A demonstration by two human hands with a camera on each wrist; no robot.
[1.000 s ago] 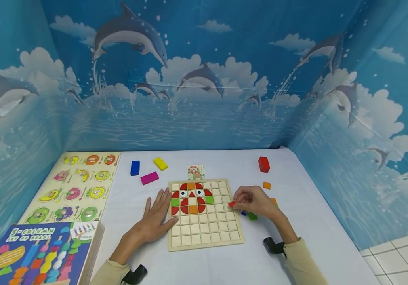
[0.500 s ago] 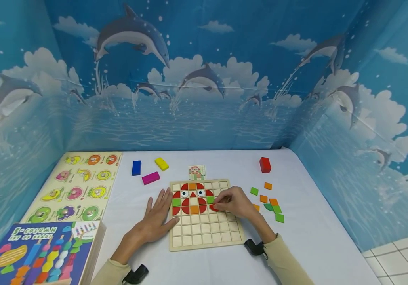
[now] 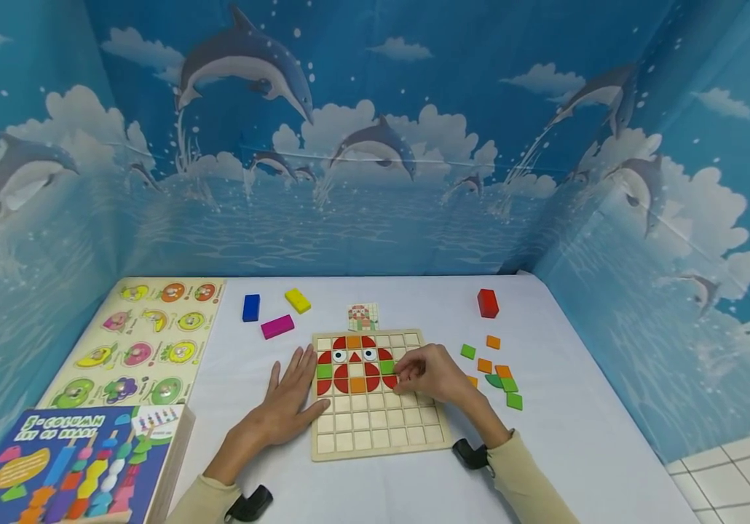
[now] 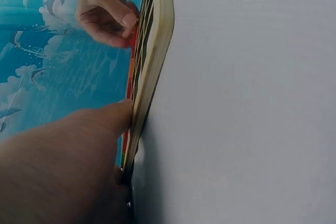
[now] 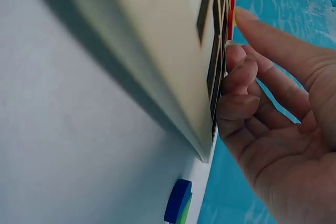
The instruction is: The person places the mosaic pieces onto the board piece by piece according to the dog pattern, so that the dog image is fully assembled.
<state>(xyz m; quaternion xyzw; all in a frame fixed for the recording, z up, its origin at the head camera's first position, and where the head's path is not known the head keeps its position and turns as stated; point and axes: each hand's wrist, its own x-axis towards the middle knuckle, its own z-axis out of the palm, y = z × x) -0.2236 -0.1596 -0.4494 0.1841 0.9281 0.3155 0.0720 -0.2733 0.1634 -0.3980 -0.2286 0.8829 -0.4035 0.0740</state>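
A square wooden grid board lies on the white table, its upper left cells filled with red, orange, green and eye tiles. My left hand lies flat with spread fingers at the board's left edge; in the left wrist view its thumb rests on the rim. My right hand is over the board with curled fingers, thumb and forefinger at the edges of a red quarter-circle tile below a green square. In the right wrist view the thumb touches red; the grip is partly hidden.
Loose green tiles and orange tiles lie right of the board. A blue piece shows beside it. Behind are a pattern card, a red block and several coloured blocks. A boxed toy and fruit board stand left.
My right hand has moved left from beside the board onto it, bringing the red tile to a cell under the green square, where it lies flatter now. The left hand has stayed put.
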